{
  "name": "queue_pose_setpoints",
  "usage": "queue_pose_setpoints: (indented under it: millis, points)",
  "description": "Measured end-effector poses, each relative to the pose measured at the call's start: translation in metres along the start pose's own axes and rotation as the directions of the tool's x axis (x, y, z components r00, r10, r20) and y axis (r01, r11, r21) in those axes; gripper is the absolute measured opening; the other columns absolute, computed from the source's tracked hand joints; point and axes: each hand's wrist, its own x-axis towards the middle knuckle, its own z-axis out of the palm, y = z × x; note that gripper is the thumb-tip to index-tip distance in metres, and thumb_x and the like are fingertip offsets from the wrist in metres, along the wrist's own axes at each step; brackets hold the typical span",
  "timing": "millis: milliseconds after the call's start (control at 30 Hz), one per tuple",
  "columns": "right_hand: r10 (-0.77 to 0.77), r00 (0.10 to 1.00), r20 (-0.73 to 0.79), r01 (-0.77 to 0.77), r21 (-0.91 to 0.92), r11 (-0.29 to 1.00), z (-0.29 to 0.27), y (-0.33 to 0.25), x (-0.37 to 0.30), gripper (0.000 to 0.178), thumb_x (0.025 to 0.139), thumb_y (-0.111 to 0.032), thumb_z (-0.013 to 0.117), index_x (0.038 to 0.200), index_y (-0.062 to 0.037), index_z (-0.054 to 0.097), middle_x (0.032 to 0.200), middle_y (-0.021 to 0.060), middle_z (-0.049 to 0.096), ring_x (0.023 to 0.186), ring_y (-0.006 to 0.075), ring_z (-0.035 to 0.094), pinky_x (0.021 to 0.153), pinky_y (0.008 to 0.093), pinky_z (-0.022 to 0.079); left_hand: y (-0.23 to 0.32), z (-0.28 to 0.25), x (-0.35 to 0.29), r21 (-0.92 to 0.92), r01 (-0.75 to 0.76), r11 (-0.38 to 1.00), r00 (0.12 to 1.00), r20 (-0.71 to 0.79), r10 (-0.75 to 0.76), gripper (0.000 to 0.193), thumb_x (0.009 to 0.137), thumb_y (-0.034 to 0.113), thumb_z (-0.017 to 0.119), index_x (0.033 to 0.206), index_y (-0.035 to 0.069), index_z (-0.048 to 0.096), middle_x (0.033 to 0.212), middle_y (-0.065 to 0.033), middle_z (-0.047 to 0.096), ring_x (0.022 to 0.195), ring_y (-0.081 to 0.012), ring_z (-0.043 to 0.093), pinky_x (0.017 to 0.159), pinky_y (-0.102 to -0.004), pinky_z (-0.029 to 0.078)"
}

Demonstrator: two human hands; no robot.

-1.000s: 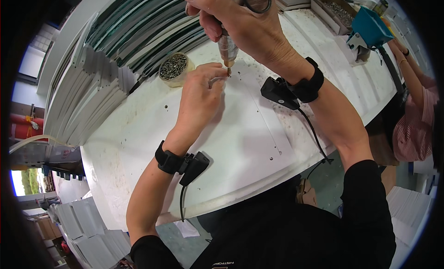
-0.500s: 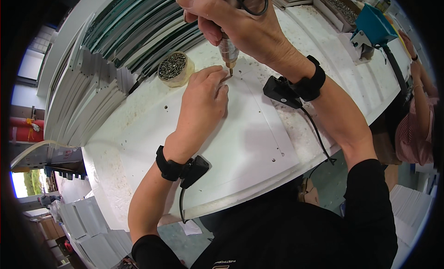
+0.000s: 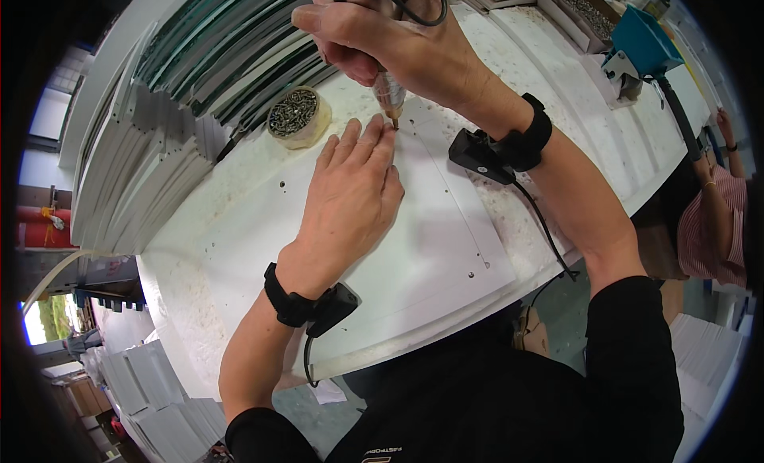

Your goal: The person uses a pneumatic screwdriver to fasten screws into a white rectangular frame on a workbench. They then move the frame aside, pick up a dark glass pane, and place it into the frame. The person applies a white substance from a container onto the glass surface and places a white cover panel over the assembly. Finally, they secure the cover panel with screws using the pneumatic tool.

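Note:
My right hand (image 3: 390, 45) is wrapped round a power screwdriver (image 3: 387, 93), held upright with its tip down at the far edge of a white panel (image 3: 422, 224). What the tip presses on is too small to make out. My left hand (image 3: 350, 196) lies flat on the panel, fingers spread, its fingertips close beside the screwdriver's tip. Several small holes show in the panel. Just left of the left fingertips stands a round tub (image 3: 298, 117) full of small metal screws.
Stacks of white panels (image 3: 127, 168) and green-edged sheets (image 3: 231, 49) stand along the table's far left. A cardboard box of small metal parts (image 3: 585, 17) and a teal hopper-like device (image 3: 645, 45) are at the far right. Another person's striped sleeve (image 3: 716, 224) shows at the right.
My left hand has flattened and spread its fingers on the panel. The screwdriver has tilted slightly, its tip shifting a little. At the right, the other person's arm has moved.

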Motion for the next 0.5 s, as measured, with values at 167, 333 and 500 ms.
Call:
queue_pose_setpoints:
  millis: [167,333,500]
  points:
    - [0.043,0.994,0.1,-0.051,0.081,0.995,0.001,-0.009,-0.001,0.031,0.099,-0.022,0.07,0.073,-0.0107,0.058,0.059,-0.0062,0.05,0.052,0.0038,0.045,0.049,0.0251,0.034,-0.004,0.001,-0.003,-0.004,-0.003,1.0,1.0,0.003,0.003,0.051,0.097,0.016,0.051,0.142,-0.007,0.052,0.151,-0.0228,0.05,0.142,-0.0449,0.042,0.119,-0.0552,0.032]
    - [0.067,0.99,0.126,-0.073,0.046,0.996,0.017,-0.03,0.002,0.021,0.097,-0.025,0.072,0.088,-0.008,0.065,0.068,-0.0073,0.053,0.059,0.0035,0.046,0.055,0.023,0.037,-0.004,-0.005,-0.004,-0.003,0.022,1.0,0.999,0.048,-0.022,0.051,0.1,0.017,0.05,0.148,0.0,0.05,0.155,-0.0197,0.047,0.146,-0.0424,0.038,0.123,-0.0513,0.027]
    - [0.055,0.998,0.015,-0.057,0.093,0.994,0.009,-0.054,-0.015,0.02,0.099,-0.026,0.07,0.096,-0.006,0.066,0.073,-0.0014,0.063,0.051,0.0043,0.051,0.046,0.0215,0.041,-0.023,-0.037,-0.041,-0.105,0.094,0.99,0.986,-0.125,-0.107,0.036,0.1,0.011,0.058,0.135,0.004,0.062,0.137,-0.0169,0.062,0.126,-0.0374,0.056,0.108,-0.0441,0.044]
